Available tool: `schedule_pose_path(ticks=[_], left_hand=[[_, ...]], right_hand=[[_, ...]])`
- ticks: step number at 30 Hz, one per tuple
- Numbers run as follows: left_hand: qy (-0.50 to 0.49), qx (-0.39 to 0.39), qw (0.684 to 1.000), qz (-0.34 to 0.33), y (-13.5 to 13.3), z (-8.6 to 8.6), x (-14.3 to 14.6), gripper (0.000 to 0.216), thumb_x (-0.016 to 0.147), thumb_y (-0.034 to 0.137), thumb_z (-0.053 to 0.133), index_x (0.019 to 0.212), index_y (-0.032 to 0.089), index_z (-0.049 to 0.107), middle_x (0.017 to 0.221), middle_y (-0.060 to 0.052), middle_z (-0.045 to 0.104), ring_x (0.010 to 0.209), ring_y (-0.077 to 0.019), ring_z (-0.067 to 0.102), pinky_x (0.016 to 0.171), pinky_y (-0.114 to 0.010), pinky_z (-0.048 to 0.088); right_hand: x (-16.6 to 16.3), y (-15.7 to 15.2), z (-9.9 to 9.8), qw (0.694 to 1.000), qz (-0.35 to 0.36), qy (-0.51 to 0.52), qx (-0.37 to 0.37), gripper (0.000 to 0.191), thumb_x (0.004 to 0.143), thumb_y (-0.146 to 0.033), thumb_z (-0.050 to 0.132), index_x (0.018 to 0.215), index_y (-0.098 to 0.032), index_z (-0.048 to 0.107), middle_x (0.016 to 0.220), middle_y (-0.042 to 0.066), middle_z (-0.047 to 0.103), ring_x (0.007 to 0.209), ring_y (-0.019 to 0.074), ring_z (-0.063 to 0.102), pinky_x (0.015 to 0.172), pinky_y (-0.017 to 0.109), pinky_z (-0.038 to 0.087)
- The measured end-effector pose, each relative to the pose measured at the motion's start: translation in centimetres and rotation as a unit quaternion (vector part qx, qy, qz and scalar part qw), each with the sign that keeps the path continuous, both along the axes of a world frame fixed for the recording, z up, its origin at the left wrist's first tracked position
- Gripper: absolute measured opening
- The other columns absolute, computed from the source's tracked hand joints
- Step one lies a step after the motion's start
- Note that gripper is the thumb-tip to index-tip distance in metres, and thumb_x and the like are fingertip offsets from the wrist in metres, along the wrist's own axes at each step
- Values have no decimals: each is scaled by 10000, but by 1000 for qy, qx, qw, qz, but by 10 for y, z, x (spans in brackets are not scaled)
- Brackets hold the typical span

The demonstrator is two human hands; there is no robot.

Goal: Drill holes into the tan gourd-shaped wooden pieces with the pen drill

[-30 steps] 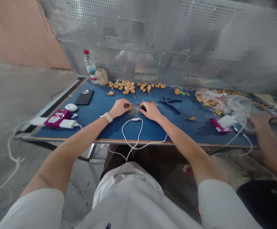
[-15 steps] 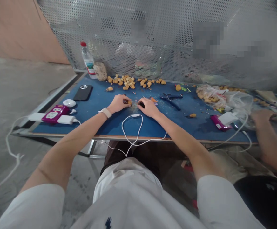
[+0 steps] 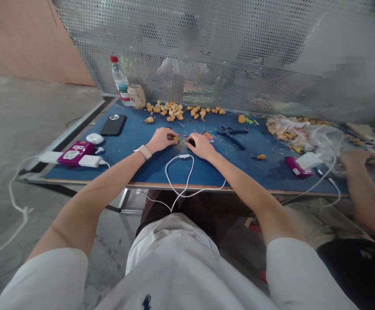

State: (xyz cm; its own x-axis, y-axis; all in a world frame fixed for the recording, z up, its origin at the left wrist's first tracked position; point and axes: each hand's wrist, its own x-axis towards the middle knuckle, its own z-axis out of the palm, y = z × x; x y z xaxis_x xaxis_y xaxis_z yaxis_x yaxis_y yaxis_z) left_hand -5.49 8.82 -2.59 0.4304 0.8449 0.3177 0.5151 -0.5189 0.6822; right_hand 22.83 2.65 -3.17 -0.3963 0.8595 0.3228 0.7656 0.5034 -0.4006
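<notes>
My left hand (image 3: pixel 159 140) rests on the blue table top with its fingers closed on a small yellowish-brown, rounded piece (image 3: pixel 176 138) that has dark spots on its face. A little to the right, my right hand (image 3: pixel 203 146) is curled round a small dark tool (image 3: pixel 192 142). Its tip points toward the piece, but the fingers hide most of it, so its kind is unclear. Pale shavings or dust lie between the two hands. Just beyond my right hand is an orange scrap (image 3: pixel 208 136). A white cable (image 3: pixel 184 156) loops on the table below my hands.
Yellowish rounded pieces (image 3: pixel 171 111) lie along the mesh screen (image 3: pixel 239 82). Dark-blue pliers (image 3: pixel 232 135) are at right, a phone (image 3: pixel 113 125), bottle (image 3: pixel 121 84) and jar (image 3: pixel 137 96) at left. Purple power sockets (image 3: pixel 76 153) stand left; a co-worker's arm (image 3: pixel 364 185) and plastic bag (image 3: pixel 323 140) are right.
Both hands keep nearly the same place and grip. The whole view has shifted very slightly.
</notes>
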Motion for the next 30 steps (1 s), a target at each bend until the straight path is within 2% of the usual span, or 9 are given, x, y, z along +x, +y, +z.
schedule_pose_path(ticks=[6,17,30], left_hand=[[-1,-3,1000,0,0,0,0,320,863,350,1134,1119,189,1029,1187,-141,969,1085,-374,950,1151,-483,798],[5,-2,1000,11,-2,1,2,268,883,237,1111,1136,193,1035,1170,-131,967,1075,-361,951,1146,-477,791],[2,-1,1000,6,-1,0,1,269,886,264,1113,1131,195,1028,1171,-128,967,1089,-364,956,1158,-482,795]], right_hand=[[0,5,-5,1000,7,12,5,37,1205,-281,761,1214,-247,749,1420,204,886,1369,398,818,1278,555,618],[1,6,-6,1000,10,23,8,43,1190,-293,756,1204,-257,738,1399,198,882,1342,404,816,1262,579,627],[2,7,-7,1000,13,26,2,62,1183,-323,757,1190,-265,737,1402,196,879,1343,411,814,1266,595,630]])
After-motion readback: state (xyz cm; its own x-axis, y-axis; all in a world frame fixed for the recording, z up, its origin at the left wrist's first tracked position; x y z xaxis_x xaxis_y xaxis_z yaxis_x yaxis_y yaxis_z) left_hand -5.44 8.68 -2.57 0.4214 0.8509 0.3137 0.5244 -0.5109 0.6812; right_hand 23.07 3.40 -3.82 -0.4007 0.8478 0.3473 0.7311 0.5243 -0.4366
